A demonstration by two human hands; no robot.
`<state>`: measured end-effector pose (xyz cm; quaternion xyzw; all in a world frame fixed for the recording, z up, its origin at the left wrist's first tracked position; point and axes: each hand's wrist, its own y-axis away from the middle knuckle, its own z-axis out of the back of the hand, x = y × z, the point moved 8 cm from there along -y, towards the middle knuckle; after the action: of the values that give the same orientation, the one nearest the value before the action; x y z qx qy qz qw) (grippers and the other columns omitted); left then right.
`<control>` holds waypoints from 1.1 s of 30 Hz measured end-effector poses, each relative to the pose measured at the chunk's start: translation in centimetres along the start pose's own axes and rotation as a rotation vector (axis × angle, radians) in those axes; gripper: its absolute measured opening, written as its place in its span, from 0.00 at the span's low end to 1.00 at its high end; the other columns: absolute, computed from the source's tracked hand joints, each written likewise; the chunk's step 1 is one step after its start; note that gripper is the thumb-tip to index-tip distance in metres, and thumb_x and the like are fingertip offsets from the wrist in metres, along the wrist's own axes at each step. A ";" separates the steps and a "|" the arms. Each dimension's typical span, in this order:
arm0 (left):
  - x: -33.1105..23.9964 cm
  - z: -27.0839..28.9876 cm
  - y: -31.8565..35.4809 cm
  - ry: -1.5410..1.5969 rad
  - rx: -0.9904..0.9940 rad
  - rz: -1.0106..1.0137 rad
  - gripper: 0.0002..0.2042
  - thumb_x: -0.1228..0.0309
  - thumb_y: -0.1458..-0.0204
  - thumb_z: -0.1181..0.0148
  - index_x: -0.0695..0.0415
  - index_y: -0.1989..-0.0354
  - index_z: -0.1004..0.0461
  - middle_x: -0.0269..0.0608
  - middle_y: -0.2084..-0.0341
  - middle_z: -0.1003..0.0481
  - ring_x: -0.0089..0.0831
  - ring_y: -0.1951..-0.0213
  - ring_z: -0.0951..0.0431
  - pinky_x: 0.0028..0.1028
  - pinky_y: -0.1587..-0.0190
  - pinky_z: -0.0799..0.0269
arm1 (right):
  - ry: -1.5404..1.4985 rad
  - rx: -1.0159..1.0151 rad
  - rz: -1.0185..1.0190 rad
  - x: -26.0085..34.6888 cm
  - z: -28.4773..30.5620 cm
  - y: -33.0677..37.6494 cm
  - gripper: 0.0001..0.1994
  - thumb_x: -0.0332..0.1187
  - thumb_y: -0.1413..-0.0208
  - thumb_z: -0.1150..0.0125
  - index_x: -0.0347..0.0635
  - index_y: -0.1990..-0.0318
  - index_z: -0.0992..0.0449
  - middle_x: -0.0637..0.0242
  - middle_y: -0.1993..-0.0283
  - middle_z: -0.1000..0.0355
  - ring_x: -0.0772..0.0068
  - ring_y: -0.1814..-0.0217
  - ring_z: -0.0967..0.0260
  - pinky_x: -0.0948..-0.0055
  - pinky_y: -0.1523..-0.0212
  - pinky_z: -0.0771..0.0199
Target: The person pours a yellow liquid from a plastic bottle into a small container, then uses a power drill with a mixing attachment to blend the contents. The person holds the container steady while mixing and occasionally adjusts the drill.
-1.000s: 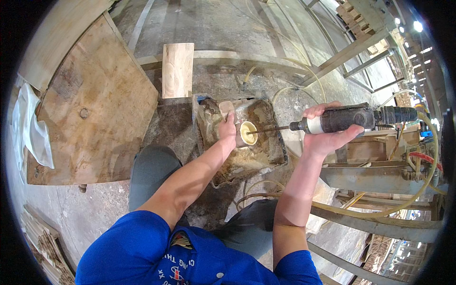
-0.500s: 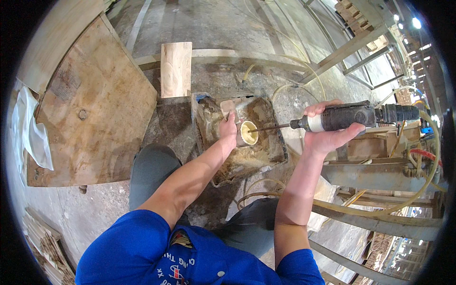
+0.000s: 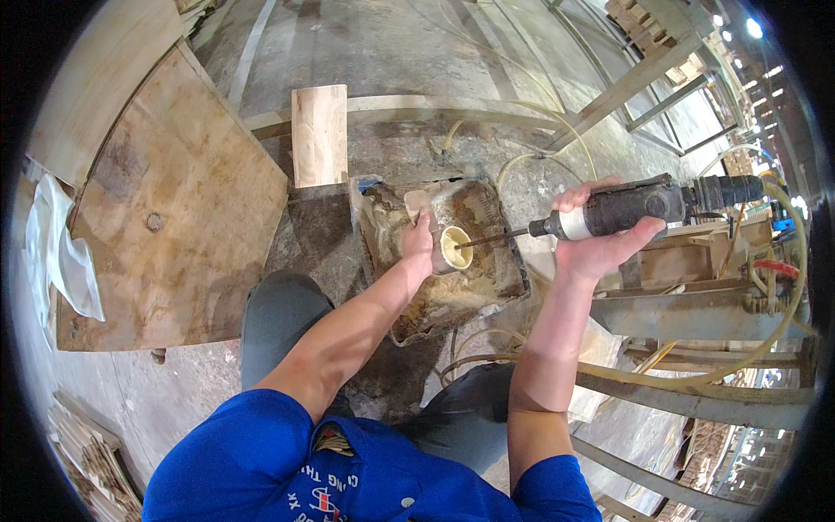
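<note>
My right hand is wrapped round a black power drill with a pale band near its front. A long thin rod runs from the drill's nose into a small cup of pale yellow paste. The cup is tipped with its mouth toward the drill, and my left hand grips its side. Beside my left thumb a flat tan piece sticks up; I cannot tell whether it belongs to the cup. Below both is a shallow, paste-crusted tray on the floor.
A wooden board stands beyond the tray. At the left is a large plywood panel with a white plastic sheet on its edge. Yellowish hoses loop by the metal frame at right. Wood strips lie lower left.
The view has shifted slightly. Both hands keep their grips, and the rod still reaches into the cup of paste.
</note>
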<state>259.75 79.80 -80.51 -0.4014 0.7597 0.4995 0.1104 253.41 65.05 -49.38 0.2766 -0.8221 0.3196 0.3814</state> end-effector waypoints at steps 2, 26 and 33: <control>0.0 0.7 -0.6 -0.017 -0.018 -0.032 0.21 0.55 0.48 0.46 0.62 0.58 0.32 0.40 0.68 0.27 0.30 0.69 0.26 0.33 0.67 0.30 | -0.002 0.011 0.002 0.0 -0.4 0.0 0.40 0.75 0.62 0.58 0.37 0.70 0.36 0.60 0.82 0.38 0.65 0.83 0.39 0.71 0.80 0.38; 1.0 -0.2 0.3 -0.069 -0.035 0.140 0.20 0.53 0.48 0.47 0.58 0.56 0.33 0.38 0.65 0.28 0.31 0.67 0.29 0.36 0.64 0.32 | 0.024 -0.033 0.033 0.6 0.4 -0.2 0.38 0.73 0.58 0.60 0.39 0.69 0.35 0.60 0.83 0.38 0.65 0.83 0.40 0.68 0.80 0.37; 0.7 0.2 0.1 -0.146 0.012 0.147 0.26 0.51 0.51 0.44 0.55 0.48 0.36 0.41 0.53 0.32 0.35 0.56 0.30 0.41 0.55 0.33 | 0.015 0.047 0.018 0.4 -0.2 -0.3 0.35 0.69 0.52 0.63 0.39 0.70 0.34 0.60 0.82 0.35 0.66 0.83 0.37 0.70 0.80 0.36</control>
<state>259.16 79.65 -80.89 -0.3065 0.7801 0.5296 0.1307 253.47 64.89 -48.82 0.2756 -0.8141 0.3445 0.3777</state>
